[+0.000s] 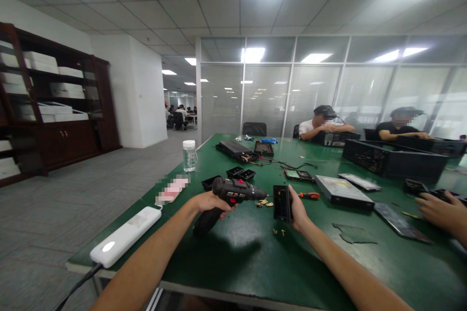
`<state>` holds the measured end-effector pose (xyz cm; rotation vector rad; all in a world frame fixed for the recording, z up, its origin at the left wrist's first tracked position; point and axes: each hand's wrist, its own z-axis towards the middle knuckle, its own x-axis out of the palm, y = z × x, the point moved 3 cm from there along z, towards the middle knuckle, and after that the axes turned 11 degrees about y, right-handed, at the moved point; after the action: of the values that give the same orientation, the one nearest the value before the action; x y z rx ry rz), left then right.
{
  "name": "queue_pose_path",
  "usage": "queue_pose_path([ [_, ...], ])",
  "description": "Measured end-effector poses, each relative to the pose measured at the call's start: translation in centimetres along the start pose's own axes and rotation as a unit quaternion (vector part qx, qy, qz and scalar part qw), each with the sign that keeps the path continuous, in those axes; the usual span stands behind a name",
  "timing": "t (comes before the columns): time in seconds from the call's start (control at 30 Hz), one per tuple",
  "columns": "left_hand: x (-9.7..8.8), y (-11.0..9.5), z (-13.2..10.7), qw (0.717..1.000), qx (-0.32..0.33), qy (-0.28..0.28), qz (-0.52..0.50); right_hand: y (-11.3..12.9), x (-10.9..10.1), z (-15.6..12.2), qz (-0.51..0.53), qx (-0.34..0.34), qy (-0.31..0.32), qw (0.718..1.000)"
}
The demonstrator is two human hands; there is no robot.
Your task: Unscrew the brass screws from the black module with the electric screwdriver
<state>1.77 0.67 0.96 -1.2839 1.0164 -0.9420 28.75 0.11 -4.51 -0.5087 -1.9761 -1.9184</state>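
Note:
My left hand [213,205] is wrapped round the grip of a black cordless drill [233,190] with red details, its chuck pointing right. In my right hand [297,209] is a small black plastic box-shaped part [280,204], held upright in front of the drill's tip. The bit reaches close to the part; whether it touches, I cannot tell. On the table under them lie small brass-coloured pieces [264,203] and a few more bits [279,232] nearer me. Behind the drill sit several black plastic parts [241,173].
A white power strip [127,235], a phone [173,189] and a water bottle [189,155] line the left edge of the green table [226,267]. To the right are an orange screwdriver [309,196], a metal drive [343,193] and a black computer case [394,159]. A co-worker's hand [443,211] works at far right.

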Motion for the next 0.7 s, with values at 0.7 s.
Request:
queue_pose_path([
  [0.7, -0.07, 0.16, 0.06, 1.0, 0.015, 0.009, -0.011, -0.07, -0.1, 0.0, -0.006, 0.003, 0.0, 1.0],
])
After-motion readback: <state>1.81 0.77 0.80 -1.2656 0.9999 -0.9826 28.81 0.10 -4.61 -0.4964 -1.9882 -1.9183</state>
